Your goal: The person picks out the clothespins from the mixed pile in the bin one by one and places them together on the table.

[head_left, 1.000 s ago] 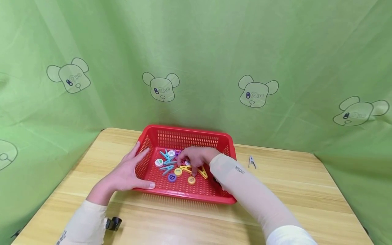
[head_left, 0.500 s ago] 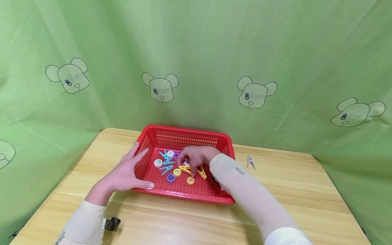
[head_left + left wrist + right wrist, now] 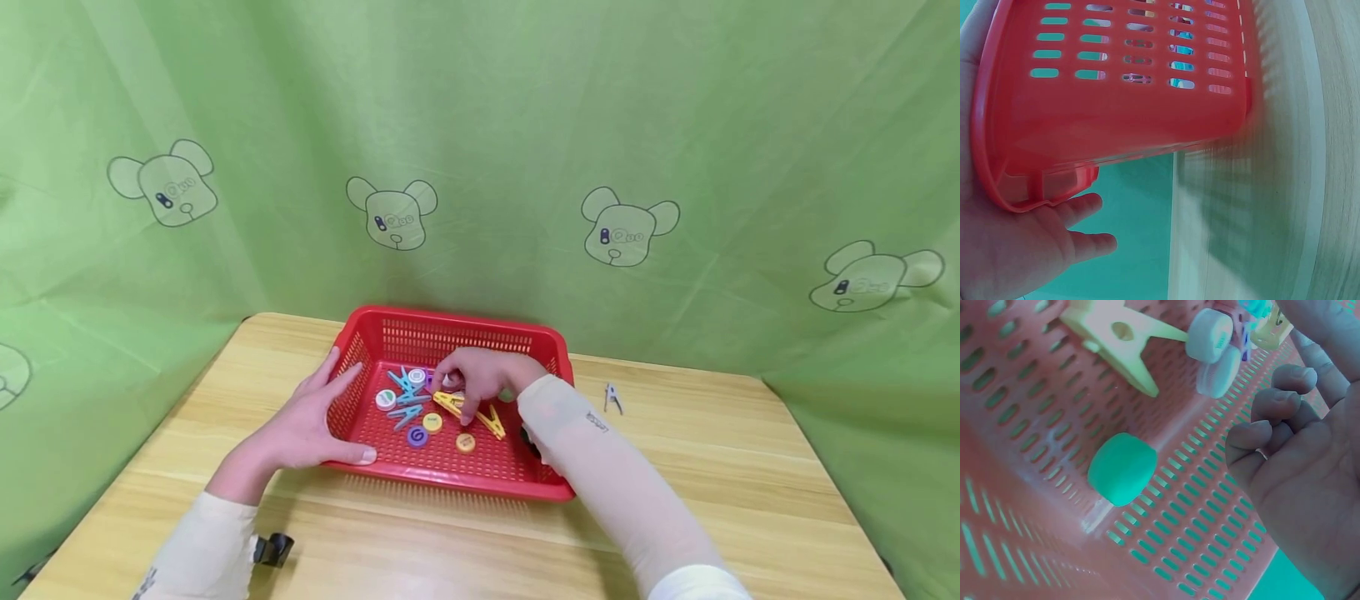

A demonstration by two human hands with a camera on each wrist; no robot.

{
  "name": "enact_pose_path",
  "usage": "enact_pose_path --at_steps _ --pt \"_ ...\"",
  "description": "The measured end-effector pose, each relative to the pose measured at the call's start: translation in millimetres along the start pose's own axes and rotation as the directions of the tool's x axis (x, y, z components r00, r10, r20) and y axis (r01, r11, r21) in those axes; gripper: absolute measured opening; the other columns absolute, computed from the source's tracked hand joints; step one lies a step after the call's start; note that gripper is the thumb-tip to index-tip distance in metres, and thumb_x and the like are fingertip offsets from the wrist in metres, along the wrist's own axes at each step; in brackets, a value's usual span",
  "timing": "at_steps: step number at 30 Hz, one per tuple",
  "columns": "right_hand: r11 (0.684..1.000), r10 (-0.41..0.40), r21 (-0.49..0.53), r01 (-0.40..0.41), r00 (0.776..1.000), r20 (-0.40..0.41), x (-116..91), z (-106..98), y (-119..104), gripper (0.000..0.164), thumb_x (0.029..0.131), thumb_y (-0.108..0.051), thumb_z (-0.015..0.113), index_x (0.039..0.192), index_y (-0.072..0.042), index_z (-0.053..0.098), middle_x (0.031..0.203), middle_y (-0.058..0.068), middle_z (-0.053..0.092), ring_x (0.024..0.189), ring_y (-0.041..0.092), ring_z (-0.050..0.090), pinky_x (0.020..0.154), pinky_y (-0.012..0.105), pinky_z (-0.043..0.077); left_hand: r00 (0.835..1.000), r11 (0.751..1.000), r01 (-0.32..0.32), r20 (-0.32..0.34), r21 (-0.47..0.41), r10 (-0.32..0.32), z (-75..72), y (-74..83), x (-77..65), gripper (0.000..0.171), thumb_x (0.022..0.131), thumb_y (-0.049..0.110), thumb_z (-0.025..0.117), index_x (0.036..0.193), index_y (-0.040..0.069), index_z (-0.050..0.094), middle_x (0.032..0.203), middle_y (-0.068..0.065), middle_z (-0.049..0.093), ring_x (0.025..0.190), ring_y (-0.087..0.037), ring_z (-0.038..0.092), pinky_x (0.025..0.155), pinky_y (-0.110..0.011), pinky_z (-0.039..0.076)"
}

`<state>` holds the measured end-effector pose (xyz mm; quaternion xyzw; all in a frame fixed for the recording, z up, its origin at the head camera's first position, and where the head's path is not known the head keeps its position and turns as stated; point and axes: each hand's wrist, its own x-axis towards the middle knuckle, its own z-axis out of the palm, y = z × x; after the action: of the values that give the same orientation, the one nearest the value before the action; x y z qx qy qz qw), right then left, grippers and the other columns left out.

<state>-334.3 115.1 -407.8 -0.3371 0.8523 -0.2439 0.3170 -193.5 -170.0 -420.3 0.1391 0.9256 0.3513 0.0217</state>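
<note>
A red plastic basket (image 3: 480, 483) sits on the wooden table with bottle caps and clothespins inside. My left hand (image 3: 311, 417) rests on its left end, fingers spread and straight, thumb over the front corner; in the left wrist view the palm lies against the rim. My right hand (image 3: 483, 379) reaches into the basket and pinches a yellow clothespin (image 3: 447, 402) between thumb and index finger. A second yellow clothespin (image 3: 493, 423) lies beside the thumb. Blue clothespins (image 3: 407, 412), a purple cap (image 3: 417, 436) and an orange cap (image 3: 466, 442) lie left and in front.
A green cap (image 3: 1122, 469) and white caps (image 3: 1210, 335) lie inside the basket in the right wrist view. A pale clothespin (image 3: 612, 398) lies on the table right of the basket. Green curtain (image 3: 495, 150) hangs close behind the table.
My right hand has risen slightly, and the yellow clothespin has come up with it, tilted. Part of the green cap now shows under the right wrist. My left hand stays on the basket.
</note>
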Motion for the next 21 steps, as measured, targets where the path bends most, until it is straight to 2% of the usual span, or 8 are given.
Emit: enact_pose_path --at_steps 6,11,17,21 --pt "0.999 -0.025 0.041 0.026 0.999 -0.043 -0.7 -2.4 -0.1 0.045 0.071 -0.008 0.092 0.109 -0.02 0.071 0.111 0.001 0.062 0.112 0.033 0.052 0.089 0.036 0.048 1.0 1.0 0.004 -0.001 -0.006 -0.004 -0.6 0.8 -2.1 0.123 0.063 0.052 0.091 0.16 0.015 0.024 0.166 -0.012 -0.003 0.145 -0.045 0.011 0.098 -0.065 0.041" --pt "0.999 -0.005 0.05 0.009 0.997 -0.077 -3.0 -2.7 -0.7 0.045 0.071 -0.013 0.092 0.11 -0.02 0.07 0.112 0.003 0.063 0.112 0.034 0.055 0.085 0.035 0.052 1.0 1.0 0.002 -0.002 -0.016 -0.002 0.7 1.2 -4.0 0.124 0.063 0.054 0.09 0.16 0.013 0.025 0.166 -0.014 -0.002 0.144 -0.046 0.011 0.097 -0.065 0.043" --pt "0.997 -0.06 0.033 0.065 0.988 -0.14 -8.6 -10.2 -1.9 0.048 0.07 -0.014 0.093 0.112 -0.017 0.071 0.109 0.0 0.063 0.11 0.035 0.054 0.085 0.035 0.05 1.0 1.0 -0.002 -0.003 -0.006 0.002 -1.0 2.8 -1.3 0.124 0.062 0.053 0.091 0.159 0.012 0.026 0.166 -0.013 -0.002 0.145 -0.045 0.011 0.099 -0.066 0.041" --pt "0.994 -0.083 0.051 0.092 0.983 -0.163 -9.4 -15.9 0.5 0.05 0.068 -0.02 0.095 0.112 -0.018 0.073 0.113 -0.001 0.063 0.112 0.033 0.053 0.088 0.037 0.049 1.0 1.0 -0.004 0.001 -0.001 0.004 -2.3 2.5 -0.3 0.124 0.063 0.051 0.092 0.16 0.012 0.025 0.166 -0.014 -0.002 0.145 -0.046 0.011 0.1 -0.066 0.039"
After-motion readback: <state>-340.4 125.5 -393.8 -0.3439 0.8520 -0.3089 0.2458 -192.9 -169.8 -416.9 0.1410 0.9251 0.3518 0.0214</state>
